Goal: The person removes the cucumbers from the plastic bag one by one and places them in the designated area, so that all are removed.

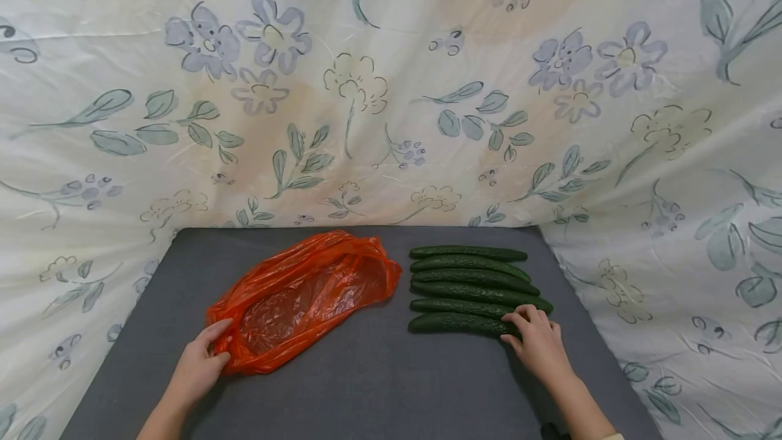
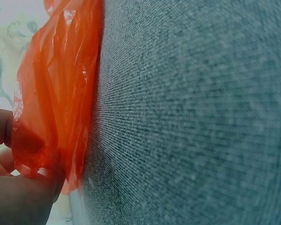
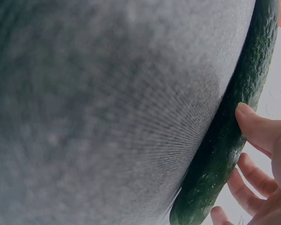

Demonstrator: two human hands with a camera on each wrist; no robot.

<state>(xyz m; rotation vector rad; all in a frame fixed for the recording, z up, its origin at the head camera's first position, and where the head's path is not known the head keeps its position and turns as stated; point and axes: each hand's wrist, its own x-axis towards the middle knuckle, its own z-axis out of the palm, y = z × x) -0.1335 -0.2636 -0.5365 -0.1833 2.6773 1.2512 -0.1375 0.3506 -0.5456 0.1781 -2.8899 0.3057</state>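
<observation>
An orange-red plastic bag (image 1: 360,297) lies on the left of the table, its mouth spread and facing up. My left hand (image 1: 198,362) pinches the bag's near-left edge; in the left wrist view the thin film of the bag (image 2: 61,93) shows between thumb and fingers. Several dark green cucumbers lie side by side to the right of the bag. With the right hand (image 1: 540,345) I grip the nearest cucumber (image 1: 455,322) by its right end. Seen from the right wrist, the thumb presses this cucumber (image 3: 220,145) on the near side and the fingers are behind it.
The grey table (image 1: 379,392) carries both the bag and the row of cucumbers. A floral cloth (image 1: 391,175) hangs along the back edge and both sides. Another cucumber (image 1: 467,252) marks the far end of the row.
</observation>
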